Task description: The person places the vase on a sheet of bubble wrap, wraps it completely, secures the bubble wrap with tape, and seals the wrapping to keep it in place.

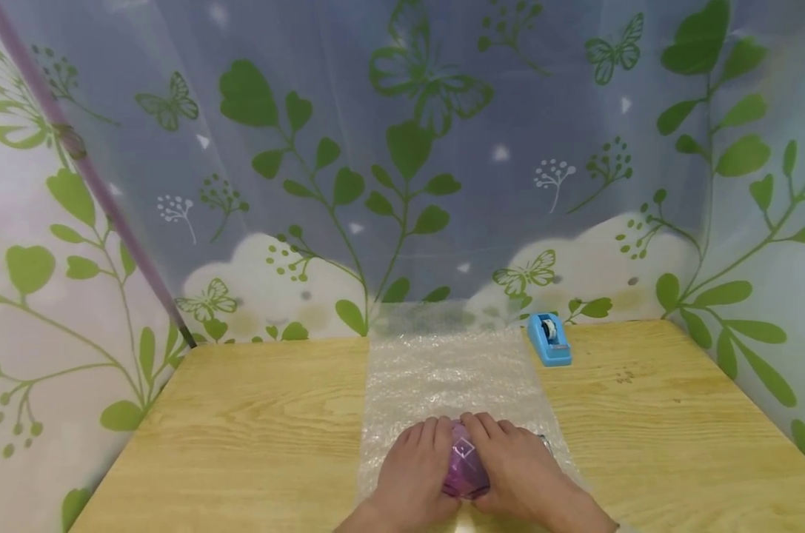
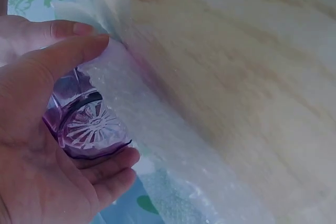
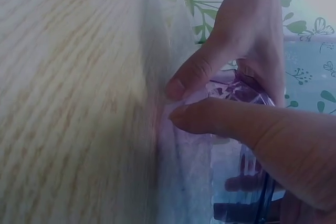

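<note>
A purple glass [image 1: 465, 468] lies on its side on a sheet of clear bubble wrap [image 1: 452, 377] near the table's front. My left hand [image 1: 412, 468] grips its left end, fingers over the top. From the other side my right hand [image 1: 518, 465] holds the right end the same way. In the left wrist view a ridged starburst shows on the end of the glass [image 2: 94, 124], and both thumbs press the near edge of the bubble wrap [image 2: 134, 103] against it. The right wrist view shows the thumbs close together over the wrap [image 3: 184, 166].
A blue tape dispenser [image 1: 550, 340] stands at the back of the wooden table [image 1: 262, 414], right of the wrap's far end. A curtain with leaves and butterflies [image 1: 429, 185] hangs behind the table and along its sides. A purple pole [image 1: 118, 207] slants down at the left.
</note>
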`<state>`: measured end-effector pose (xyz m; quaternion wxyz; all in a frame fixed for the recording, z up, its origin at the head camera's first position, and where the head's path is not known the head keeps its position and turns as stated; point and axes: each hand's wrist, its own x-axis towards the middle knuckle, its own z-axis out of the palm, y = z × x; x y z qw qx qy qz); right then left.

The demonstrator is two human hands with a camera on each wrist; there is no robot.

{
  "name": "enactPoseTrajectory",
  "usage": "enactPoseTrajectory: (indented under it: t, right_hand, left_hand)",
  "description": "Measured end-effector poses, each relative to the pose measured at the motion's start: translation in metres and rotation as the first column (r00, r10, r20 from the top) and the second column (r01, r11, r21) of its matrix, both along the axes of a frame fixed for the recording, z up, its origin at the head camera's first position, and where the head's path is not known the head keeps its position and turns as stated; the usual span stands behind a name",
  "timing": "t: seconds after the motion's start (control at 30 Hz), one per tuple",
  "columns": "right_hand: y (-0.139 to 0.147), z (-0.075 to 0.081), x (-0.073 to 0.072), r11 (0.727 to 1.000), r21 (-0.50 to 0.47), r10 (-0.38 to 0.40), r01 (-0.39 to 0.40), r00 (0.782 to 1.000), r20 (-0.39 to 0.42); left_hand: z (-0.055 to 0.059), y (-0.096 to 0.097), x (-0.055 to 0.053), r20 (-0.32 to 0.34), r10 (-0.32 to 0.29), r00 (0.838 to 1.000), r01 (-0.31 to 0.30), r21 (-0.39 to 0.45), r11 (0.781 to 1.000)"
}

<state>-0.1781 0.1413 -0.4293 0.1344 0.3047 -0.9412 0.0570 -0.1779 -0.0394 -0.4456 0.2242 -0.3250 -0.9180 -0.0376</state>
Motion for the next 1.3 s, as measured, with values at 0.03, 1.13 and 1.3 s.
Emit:
enactPoseTrajectory:
  t: [0.03,1.13,1.3]
  right_hand:
    - [0.0,0.001,0.0,1.0,0.0,0.003,-0.003,1.0,0.0]
    - [0.013,0.028,-0.032,0.984,-0.155,0.165,-0.085,0.761,0.628]
    - [0.011,0.035,-0.041,0.985,-0.145,0.167,-0.091,0.704,0.69]
  left_hand:
    - [0.0,-0.001,0.0,0.002,-0.005,1.0,0.005,0.003,1.0]
    - [0.039,-0.012,-0.024,0.618,-0.076,0.783,0.127,-0.038,0.991]
    - [0.042,-0.015,-0.033,0.725,-0.082,0.684,0.113,0.006,0.994]
